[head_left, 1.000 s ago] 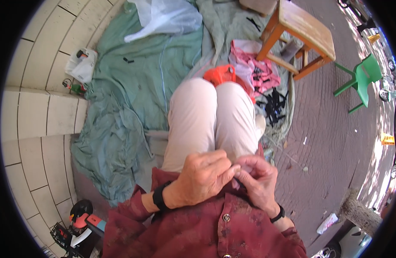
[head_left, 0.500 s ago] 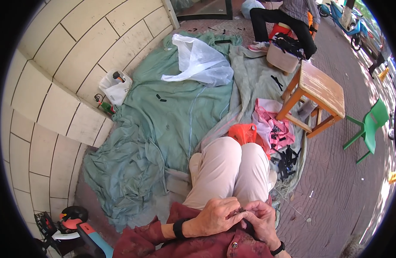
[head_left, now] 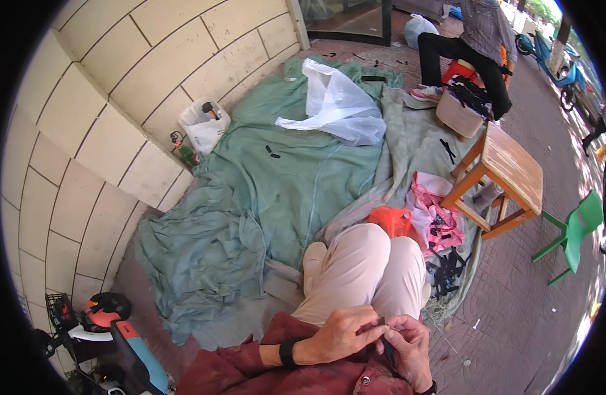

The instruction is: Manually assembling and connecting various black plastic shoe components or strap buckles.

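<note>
Head: green sheet on paving by wall.

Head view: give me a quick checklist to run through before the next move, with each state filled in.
1. Both hands in view: ok; left hand and right hand meet over the lap.
2. Which hand grips the dark piece: cannot tell; the hands mostly hide it.
3. Black strips all together: not ok; a heap lies beside the right leg, while two small pieces lie on the green cloth.
4. Wooden stool upright: ok.
5. Contents of the red-orange bag beyond the knees: cannot tell.
</note>
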`<state>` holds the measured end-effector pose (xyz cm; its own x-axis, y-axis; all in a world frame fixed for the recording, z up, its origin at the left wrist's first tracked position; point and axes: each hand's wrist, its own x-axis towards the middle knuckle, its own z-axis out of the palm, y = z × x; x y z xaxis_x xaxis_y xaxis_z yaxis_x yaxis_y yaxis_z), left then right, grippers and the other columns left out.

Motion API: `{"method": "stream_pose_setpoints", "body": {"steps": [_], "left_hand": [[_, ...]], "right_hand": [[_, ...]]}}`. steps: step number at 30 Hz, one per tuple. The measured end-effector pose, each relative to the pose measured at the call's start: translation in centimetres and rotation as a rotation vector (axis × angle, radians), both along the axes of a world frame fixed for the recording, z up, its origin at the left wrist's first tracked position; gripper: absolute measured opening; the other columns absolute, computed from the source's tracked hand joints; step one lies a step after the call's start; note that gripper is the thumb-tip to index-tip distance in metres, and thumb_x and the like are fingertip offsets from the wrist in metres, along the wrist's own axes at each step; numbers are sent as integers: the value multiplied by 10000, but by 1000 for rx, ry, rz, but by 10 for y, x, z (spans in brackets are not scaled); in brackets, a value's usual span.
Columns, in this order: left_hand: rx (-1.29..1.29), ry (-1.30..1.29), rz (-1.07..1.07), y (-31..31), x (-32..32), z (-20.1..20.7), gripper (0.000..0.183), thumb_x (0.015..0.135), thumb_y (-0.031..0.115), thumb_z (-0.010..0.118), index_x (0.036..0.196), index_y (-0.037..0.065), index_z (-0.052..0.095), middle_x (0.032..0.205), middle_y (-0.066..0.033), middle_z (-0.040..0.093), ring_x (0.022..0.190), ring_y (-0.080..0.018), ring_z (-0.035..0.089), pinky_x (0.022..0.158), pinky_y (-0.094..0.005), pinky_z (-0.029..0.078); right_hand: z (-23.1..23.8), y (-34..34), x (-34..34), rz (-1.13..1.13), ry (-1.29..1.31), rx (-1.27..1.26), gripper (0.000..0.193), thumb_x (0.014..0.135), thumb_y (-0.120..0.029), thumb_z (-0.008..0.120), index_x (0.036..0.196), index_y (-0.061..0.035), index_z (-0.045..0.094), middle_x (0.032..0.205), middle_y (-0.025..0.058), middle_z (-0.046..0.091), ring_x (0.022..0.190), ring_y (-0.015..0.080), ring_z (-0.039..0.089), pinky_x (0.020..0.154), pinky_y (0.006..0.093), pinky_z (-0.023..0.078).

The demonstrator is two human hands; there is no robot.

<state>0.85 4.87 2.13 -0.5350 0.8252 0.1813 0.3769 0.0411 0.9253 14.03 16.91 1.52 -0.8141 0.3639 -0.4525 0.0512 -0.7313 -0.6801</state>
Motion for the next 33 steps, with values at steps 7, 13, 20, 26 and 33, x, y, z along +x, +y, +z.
{"method": "stream_pose_setpoints", "body": {"steps": [7,13,20,26,33], "left_hand": [[-47,-39,31,0,-2,7,209,834,142,734,770,21,576,670,-74,533,554,-221,546,501,-336,422],[2,104,4,3,-4,5,217,831,152,742,766,25,579,648,-68,507,529,-205,526,484,-327,405],[-12,69,-69,6,-5,6,216,841,127,713,748,14,555,635,-78,507,523,-228,523,485,-348,398],[-72,-1,-47,7,-4,0,210,856,155,706,796,7,571,664,-85,552,551,-201,548,520,-330,437],[-325,-468,-62,-8,-4,0,219,917,210,659,922,-7,632,732,-30,629,629,-73,568,589,-250,467]], "right_hand": [[-2,1,-2,30,28,7,119,883,55,623,999,70,602,841,138,671,700,196,659,659,291,547],[-5,5,-1,37,70,-43,117,894,66,606,1010,78,599,855,153,678,712,195,669,674,288,558],[-13,11,4,115,123,-179,107,898,55,606,1005,66,597,857,140,669,718,204,668,682,300,561],[-20,6,0,71,118,-73,120,887,38,632,997,60,591,878,126,662,713,202,658,641,294,547],[31,-7,-11,-90,-2,1144,122,861,-23,663,970,18,630,833,98,663,716,184,636,631,291,495]]}}
